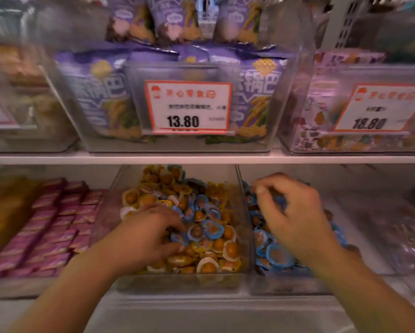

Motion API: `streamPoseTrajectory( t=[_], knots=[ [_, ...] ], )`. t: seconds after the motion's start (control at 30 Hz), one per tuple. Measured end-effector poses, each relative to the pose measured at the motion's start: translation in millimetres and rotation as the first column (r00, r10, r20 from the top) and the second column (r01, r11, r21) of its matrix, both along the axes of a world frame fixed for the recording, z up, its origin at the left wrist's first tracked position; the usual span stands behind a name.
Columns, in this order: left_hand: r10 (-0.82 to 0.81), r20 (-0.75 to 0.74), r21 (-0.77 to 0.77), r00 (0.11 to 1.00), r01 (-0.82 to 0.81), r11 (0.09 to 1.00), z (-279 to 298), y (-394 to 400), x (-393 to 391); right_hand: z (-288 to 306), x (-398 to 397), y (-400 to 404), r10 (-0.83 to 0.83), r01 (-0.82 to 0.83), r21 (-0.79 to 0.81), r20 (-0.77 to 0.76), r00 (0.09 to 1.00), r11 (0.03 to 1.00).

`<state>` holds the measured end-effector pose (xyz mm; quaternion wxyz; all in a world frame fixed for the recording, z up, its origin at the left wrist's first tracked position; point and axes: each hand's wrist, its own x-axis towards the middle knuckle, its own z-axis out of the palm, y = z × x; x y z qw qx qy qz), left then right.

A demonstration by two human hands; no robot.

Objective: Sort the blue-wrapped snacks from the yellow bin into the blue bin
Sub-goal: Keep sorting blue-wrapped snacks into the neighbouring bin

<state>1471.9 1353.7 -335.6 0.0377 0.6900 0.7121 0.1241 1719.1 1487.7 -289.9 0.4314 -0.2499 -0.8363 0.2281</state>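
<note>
The clear bin of mostly yellow-wrapped snacks [177,282] sits at the centre of the lower shelf. Several blue-wrapped snacks [212,228] lie mixed among the yellow ones [231,249]. My left hand [148,234] reaches into this bin, thumb and fingers pinched on a blue-wrapped snack [177,237]. Just to the right stands the clear bin of blue-wrapped snacks [285,287], with its pile [278,257] partly hidden by my right hand [295,217]. That hand hovers over the pile, fingers curled down and apart, nothing visible in it.
A bin of pink packets [57,227] borders the yellow bin on the left. A blurred bin of dark wrapped items [394,236] lies to the right. The upper shelf edge [201,159] runs just above, carrying bins of purple bags with price tags [188,108].
</note>
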Motion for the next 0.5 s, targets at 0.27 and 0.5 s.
streamPoseTrajectory(
  t=[0.27,0.5],
  knots=[
    [0.114,0.148,0.210,0.982,-0.144,0.967,6,-18,-7,-39,-89,-34,0.081,-0.191,0.033,0.825,0.560,0.981],
    [0.264,0.300,0.381,0.917,-0.369,0.848,2,-17,-8,-46,-113,-25,0.115,-0.065,-0.095,0.784,0.610,0.993]
  ],
)
